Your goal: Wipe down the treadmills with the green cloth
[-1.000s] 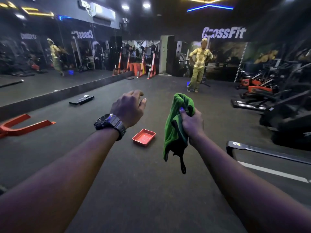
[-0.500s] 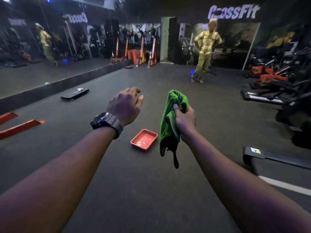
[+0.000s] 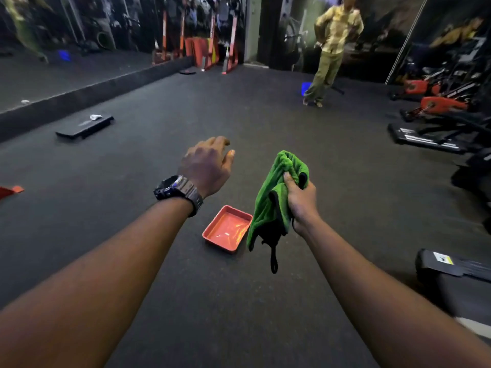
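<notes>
My right hand (image 3: 301, 203) grips a bunched green cloth (image 3: 276, 192) with a black edge; its loose end hangs down over the floor. My left hand (image 3: 207, 166), a dark watch on its wrist, is stretched forward with loosely curled fingers and holds nothing. The rear end of a treadmill (image 3: 451, 266) lies at the lower right, to the right of my right arm. More treadmills and machines (image 3: 425, 136) stand along the right side of the room.
A small red tray (image 3: 228, 229) lies on the dark rubber floor between my arms. A black flat step (image 3: 85, 126) lies left, by a mirrored wall. A person in yellow (image 3: 332, 46) stands far ahead. Orange racks (image 3: 207, 41) stand at the back.
The view has tilted down and moved forward, so the tray and the treadmill end look closer. Both hands keep the same pose, cloth still gripped.
</notes>
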Demonstrator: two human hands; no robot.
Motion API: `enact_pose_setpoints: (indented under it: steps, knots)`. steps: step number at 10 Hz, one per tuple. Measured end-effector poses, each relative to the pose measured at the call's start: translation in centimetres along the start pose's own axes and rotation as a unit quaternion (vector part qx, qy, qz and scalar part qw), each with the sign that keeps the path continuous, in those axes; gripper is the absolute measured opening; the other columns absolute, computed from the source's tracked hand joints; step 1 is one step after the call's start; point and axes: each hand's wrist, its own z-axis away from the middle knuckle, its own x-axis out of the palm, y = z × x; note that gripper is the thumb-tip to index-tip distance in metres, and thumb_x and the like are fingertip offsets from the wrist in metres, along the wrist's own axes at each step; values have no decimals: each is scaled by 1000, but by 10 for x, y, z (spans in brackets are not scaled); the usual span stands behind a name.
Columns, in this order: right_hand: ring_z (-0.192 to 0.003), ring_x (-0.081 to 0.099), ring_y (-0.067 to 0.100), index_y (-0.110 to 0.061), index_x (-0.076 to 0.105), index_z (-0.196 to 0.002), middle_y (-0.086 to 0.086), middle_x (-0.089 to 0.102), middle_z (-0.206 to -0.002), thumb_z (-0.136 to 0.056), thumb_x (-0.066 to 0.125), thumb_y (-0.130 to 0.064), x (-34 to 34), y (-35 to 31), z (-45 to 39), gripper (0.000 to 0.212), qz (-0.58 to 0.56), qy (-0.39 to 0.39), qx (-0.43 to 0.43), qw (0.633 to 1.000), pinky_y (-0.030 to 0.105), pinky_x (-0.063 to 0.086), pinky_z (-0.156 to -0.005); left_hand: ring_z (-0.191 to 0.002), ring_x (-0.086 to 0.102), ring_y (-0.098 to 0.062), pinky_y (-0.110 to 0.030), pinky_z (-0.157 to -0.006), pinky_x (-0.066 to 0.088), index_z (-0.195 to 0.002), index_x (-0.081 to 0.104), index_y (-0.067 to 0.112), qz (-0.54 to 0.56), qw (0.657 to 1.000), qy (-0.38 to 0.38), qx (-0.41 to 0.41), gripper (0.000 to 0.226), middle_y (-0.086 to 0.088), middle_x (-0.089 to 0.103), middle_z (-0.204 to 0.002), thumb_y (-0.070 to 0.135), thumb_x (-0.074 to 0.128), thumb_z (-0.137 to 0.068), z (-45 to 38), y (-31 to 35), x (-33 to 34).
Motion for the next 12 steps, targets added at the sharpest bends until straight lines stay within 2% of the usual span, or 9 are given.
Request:
enact_pose_setpoints:
  steps: [2,3,5,7,8,9,10,11,12]
  knots:
    - [-88,70,22,-15,71,-101,4,75,-94,-88,68,-28,75,56,-129,19,-35,3,52,998,52,56,-86,-110,57,-31,-44,-93,44,-122,56,15,0,1000,-7,20,34,-10,62,-121,35,46,-97,-125,-77,82]
    - [-92,70,23,-13,70,-104,5,75,-97,-87,68,-29,99,90,-181,23,-47,2,79,996,52,56,-86,-111,56,-30,-44,-94,43,-124,56,13,3,1000,-7,18,34,-10,62,-122,33,46,-97,-161,-103,125]
    - [-95,70,25,-11,69,-106,9,74,-102,-88,68,-24,163,195,-303,23,-61,46,190,979,51,55,-88,-109,57,-29,-46,-93,45,-125,55,11,27,997,-70,-22,37,-10,62,-121,33,42,-97,-240,-186,253]
    - [-99,68,27,-15,67,-100,12,72,-105,-91,64,-19,215,303,-381,10,-82,86,287,950,48,54,-91,-103,60,-30,-46,-87,48,-119,59,10,64,994,-70,-50,40,-11,66,-114,36,40,-94,-300,-269,369]
    - [-102,67,30,-10,66,-108,15,70,-110,-91,65,-20,249,411,-431,20,-115,138,319,931,51,53,-92,-103,60,-30,-45,-88,48,-119,59,11,78,992,-95,-40,40,-10,66,-114,36,40,-95,-308,-332,467]
    - [-96,68,26,-13,66,-108,11,71,-106,-91,64,-21,268,493,-461,18,-164,153,327,918,49,53,-91,-103,60,-30,-45,-89,48,-120,59,10,80,991,-102,-32,40,-10,66,-114,35,41,-95,-300,-376,532]
    - [-106,64,23,-16,59,-123,8,66,-120,-86,70,-31,264,611,-472,41,-144,136,372,907,43,52,-93,-101,61,-32,-46,-87,48,-118,60,9,67,991,-116,-26,39,-11,66,-112,34,41,-95,-267,-430,607]
    - [-106,59,22,-22,48,-132,1,58,-119,-81,73,-40,237,671,-454,60,19,153,450,879,36,49,-88,-101,61,-31,-45,-87,48,-119,60,9,59,989,-136,-29,39,-11,66,-113,34,41,-95,-250,-451,643]
    - [-86,51,16,-25,51,-118,-1,52,-95,-83,70,-43,208,676,-433,44,141,186,477,847,32,44,-76,-103,60,-30,-44,-88,47,-121,58,10,79,985,-144,-53,40,-10,65,-115,36,41,-95,-253,-451,653]
